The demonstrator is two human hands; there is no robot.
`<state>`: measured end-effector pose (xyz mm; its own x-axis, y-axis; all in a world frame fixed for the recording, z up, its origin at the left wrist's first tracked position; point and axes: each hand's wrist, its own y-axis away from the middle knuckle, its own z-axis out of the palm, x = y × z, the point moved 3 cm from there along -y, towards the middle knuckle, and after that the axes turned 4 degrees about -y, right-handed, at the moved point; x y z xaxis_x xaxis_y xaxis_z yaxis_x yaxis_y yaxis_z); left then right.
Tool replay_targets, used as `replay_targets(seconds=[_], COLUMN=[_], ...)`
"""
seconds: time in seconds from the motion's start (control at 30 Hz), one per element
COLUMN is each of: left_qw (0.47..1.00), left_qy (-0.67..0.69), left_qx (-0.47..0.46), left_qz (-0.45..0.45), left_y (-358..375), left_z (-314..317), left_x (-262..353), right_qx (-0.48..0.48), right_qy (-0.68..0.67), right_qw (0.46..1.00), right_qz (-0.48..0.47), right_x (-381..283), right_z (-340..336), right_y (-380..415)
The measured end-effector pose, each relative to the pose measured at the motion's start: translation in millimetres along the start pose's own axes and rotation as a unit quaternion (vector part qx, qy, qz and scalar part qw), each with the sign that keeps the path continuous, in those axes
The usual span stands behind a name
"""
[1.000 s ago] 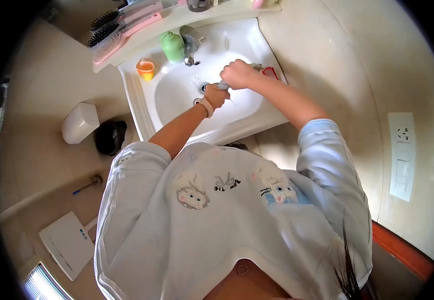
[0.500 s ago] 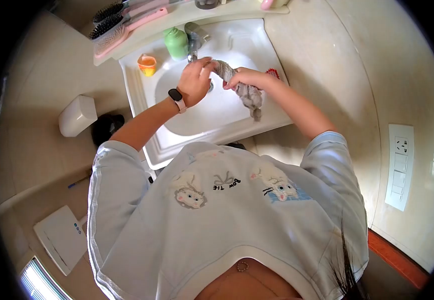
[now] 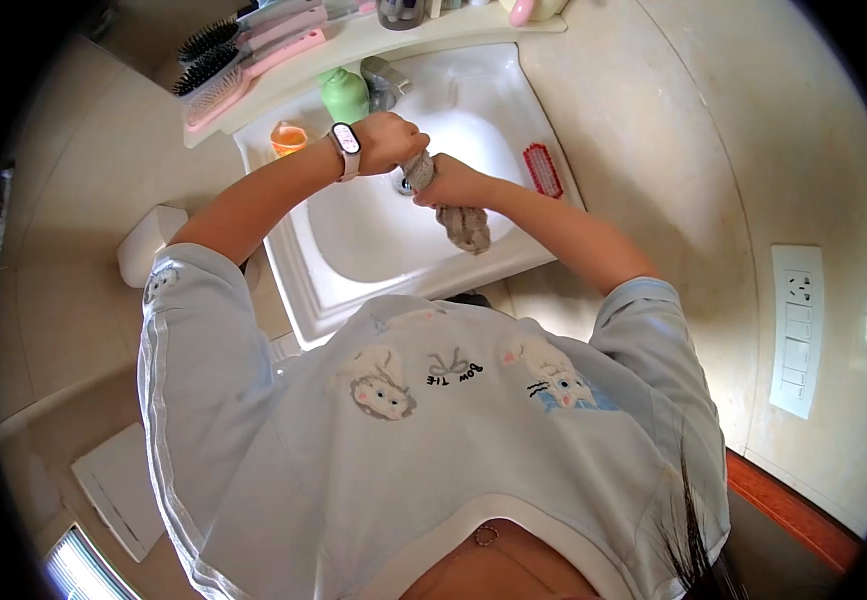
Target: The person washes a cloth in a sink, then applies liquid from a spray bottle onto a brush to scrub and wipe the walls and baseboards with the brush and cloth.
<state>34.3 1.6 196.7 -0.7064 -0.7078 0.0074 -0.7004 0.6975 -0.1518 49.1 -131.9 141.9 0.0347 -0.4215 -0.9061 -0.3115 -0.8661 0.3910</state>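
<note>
A wet-looking grey-brown cloth (image 3: 466, 230) is bunched and twisted over the white sink (image 3: 364, 235). My left hand (image 3: 392, 143), with a pink-banded watch on its wrist, is closed round the cloth's upper end. Just to the right and lower, my right hand (image 3: 454, 183) grips the middle of it, and the loose end hangs below that fist. Both hands are above the bowl, near the drain, which they partly hide. Behind my left hand stands the metal faucet (image 3: 384, 82).
A green bottle (image 3: 345, 95) and an orange cup (image 3: 289, 138) stand on the sink's back left. A red-and-white brush (image 3: 543, 170) lies on the right rim. Several hairbrushes (image 3: 216, 100) rest on the shelf behind. A switch panel (image 3: 797, 330) is on the right wall.
My left hand has closed on the cloth's upper end and turned, showing the watch face. My right hand has moved left with the cloth, uncovering the red brush.
</note>
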Motion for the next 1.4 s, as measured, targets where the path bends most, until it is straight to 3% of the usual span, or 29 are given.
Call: replay_targets(seconds=[0.07,0.13,0.2,0.23,0.3,0.43,0.5,0.53,0.6,0.63,0.8,0.9,0.97,1.0,1.07,1.1,1.13,1.2,1.23,1.27,1.3,1.33,1.37,1.4], left_qw=[0.997,0.993,0.976,0.966,0.965,0.959,0.95,0.95,0.949,0.944,0.93,0.918,0.893,0.893,0.813,0.811,0.815,0.918,0.904,0.905,0.886,0.851,0.825,0.845], left_qy=[-0.009,-0.022,-0.105,-0.111,-0.098,-0.084,-0.067,-0.062,-0.027,-0.018,0.023,0.108,0.243,0.246,0.374,0.375,0.37,0.186,0.189,0.182,0.244,0.307,0.351,0.292], left_qx=[-0.08,-0.116,-0.188,-0.226,-0.229,-0.226,-0.214,-0.217,-0.169,-0.163,-0.143,-0.087,-0.049,-0.052,-0.154,-0.166,-0.161,-0.021,-0.082,-0.077,0.03,0.134,0.146,0.192], left_qz=[0.013,-0.008,-0.034,-0.059,-0.076,-0.149,-0.215,-0.217,-0.265,-0.286,-0.339,-0.373,-0.375,-0.374,-0.418,-0.417,-0.415,-0.349,-0.376,-0.376,-0.394,-0.404,-0.418,-0.406], left_y=[0,-1,-5,-6,-3,5,11,14,20,22,24,30,34,36,41,40,40,36,30,28,27,28,27,30], left_z=[9,6,7,11,12,26,31,31,24,23,26,55,75,86,114,120,133,140,119,102,84,67,54,53], left_x=[-1,12,22,20,22,27,29,33,35,35,32,26,27,29,34,36,34,28,28,28,25,27,30,32], right_qx=[0.16,0.161,0.201,0.2,0.248,0.229,0.244,0.239,0.181,0.182,0.127,0.09,0.068,0.051,0.047,0.058,0.072,0.122,0.131,0.141,0.147,0.231,0.312,0.316], right_qy=[0.145,0.157,0.3,0.299,0.318,0.383,0.457,0.456,0.503,0.509,0.563,0.602,0.585,0.572,0.57,0.556,0.547,0.544,0.512,0.478,0.482,0.43,0.374,0.379], right_qw=[0.976,0.974,0.931,0.932,0.914,0.895,0.853,0.855,0.844,0.836,0.808,0.787,0.802,0.812,0.815,0.824,0.83,0.826,0.848,0.867,0.863,0.872,0.872,0.869], right_qz=[0.022,0.041,0.048,0.046,0.039,0.024,-0.062,-0.061,-0.048,-0.094,-0.115,-0.103,-0.102,-0.107,-0.096,-0.087,-0.081,-0.083,-0.053,-0.024,-0.029,-0.035,-0.041,-0.046], right_x=[3,-1,-2,-1,4,20,23,15,-2,-4,-17,-16,-1,4,19,29,37,44,38,30,26,26,25,23], right_z=[3,10,15,17,20,13,9,10,6,3,-10,-9,-4,0,8,10,8,4,0,-7,-15,-23,-31,-36], right_y=[1,4,1,-3,-11,-22,-26,-20,-14,-15,-19,-17,-13,-13,-9,-9,-11,-15,-10,-6,-7,-4,-2,-5])
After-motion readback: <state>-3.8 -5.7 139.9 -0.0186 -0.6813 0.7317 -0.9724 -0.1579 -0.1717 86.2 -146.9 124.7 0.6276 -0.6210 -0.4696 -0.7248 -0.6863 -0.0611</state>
